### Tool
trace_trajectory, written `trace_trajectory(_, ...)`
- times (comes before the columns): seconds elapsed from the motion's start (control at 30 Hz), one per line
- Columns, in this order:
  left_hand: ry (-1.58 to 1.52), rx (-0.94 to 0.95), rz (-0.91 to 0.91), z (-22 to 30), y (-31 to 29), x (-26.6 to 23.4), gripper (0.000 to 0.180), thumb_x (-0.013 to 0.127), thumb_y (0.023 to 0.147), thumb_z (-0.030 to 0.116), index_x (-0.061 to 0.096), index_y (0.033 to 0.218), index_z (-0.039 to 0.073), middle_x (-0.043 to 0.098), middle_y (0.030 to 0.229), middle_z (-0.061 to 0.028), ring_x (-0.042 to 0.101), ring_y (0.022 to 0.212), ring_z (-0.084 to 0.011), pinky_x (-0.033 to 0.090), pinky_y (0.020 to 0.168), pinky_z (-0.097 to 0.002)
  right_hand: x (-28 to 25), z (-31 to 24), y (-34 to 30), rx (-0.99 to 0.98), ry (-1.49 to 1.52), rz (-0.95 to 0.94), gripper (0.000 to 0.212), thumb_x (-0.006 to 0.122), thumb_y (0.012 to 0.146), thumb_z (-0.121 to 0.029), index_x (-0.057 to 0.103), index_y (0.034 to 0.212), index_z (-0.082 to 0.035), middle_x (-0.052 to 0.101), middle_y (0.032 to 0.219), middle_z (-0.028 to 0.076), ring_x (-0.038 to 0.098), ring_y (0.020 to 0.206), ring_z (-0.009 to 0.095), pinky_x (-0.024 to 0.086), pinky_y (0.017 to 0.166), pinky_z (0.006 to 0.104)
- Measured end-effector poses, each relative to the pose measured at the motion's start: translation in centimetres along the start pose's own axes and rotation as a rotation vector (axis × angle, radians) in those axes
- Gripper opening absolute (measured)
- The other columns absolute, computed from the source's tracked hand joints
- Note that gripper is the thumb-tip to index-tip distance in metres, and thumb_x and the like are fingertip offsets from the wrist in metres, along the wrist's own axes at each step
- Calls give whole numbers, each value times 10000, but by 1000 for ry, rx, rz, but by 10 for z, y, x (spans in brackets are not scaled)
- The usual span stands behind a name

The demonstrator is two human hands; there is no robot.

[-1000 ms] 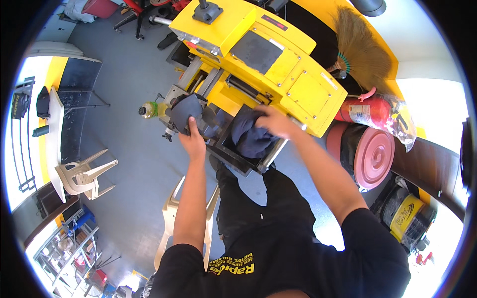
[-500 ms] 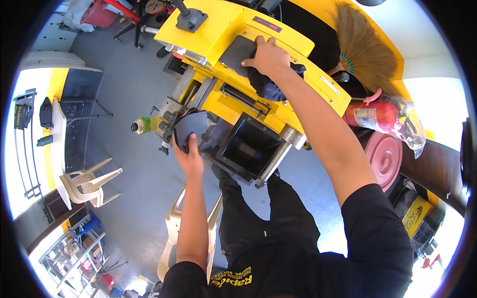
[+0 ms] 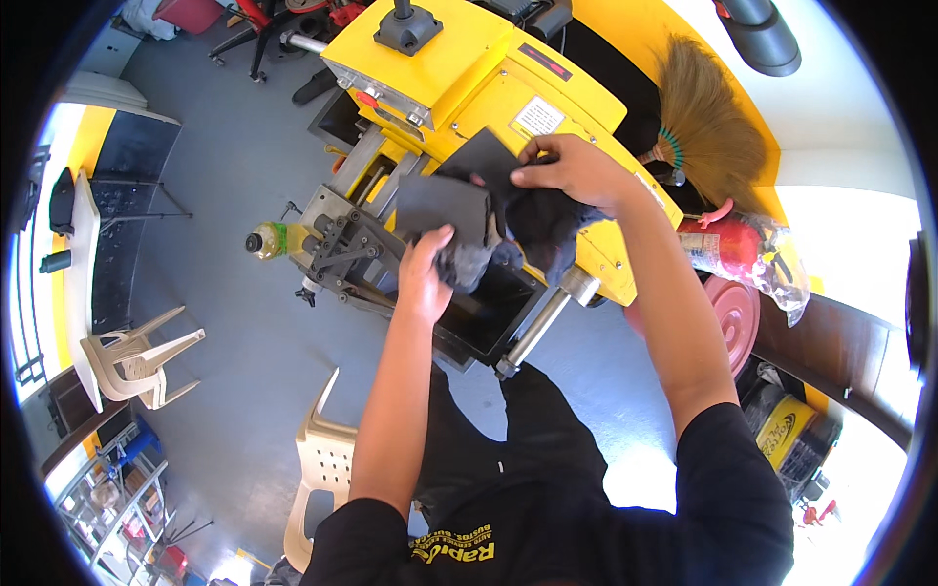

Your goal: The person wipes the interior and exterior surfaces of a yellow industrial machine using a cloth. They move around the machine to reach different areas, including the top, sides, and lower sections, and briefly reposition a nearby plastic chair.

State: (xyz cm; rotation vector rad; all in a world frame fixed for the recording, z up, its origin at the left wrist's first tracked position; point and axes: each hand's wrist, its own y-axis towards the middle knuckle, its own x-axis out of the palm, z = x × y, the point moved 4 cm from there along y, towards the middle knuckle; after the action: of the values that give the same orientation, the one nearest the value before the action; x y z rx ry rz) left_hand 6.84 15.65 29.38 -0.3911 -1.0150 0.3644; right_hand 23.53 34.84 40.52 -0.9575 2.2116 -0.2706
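My left hand is closed on a stiff grey sheet that looks like sandpaper, its thumb on the lower edge. A crumpled dark cloth hangs under that sheet. My right hand pinches a darker flat sheet of similar look, together with a bunched black cloth. The two hands are close together, and their sheets and cloths overlap. Below them is a yellow machine with a black box-shaped tray, partly hidden by the cloths.
A bottle of yellowish liquid stands at the machine's left end by a metal clamp fixture. A steel bar sticks out toward me. Right are a broom, a red extinguisher and a pink lid. Plastic chairs stand left.
My right hand has lifted the dark sheet and black cloth off the machine's yellow top. My left hand has moved up and right with its grey sheet, beside the right hand.
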Motion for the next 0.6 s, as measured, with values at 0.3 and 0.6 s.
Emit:
trace_trajectory(0.3,3,37,155,16,-97,-63,497,683,923,143,554,1377,-16,677,1267,-130,664,1179,-277,529,1028,-435,-97,14,56,-203,161,1044,498,720,957,-430,743,1173,19,777,1079,227,759,1004,314,556,922,401)
trace_trajectory(0.6,127,1,290,4,-130,-56,482,639,944,238,574,1336,-34,697,1235,-178,694,1126,-334,527,1038,-477,-15,52,158,-139,-463,756,506,546,1002,-582,695,1309,-207,521,1579,75,394,1502,333,234,1149,630)
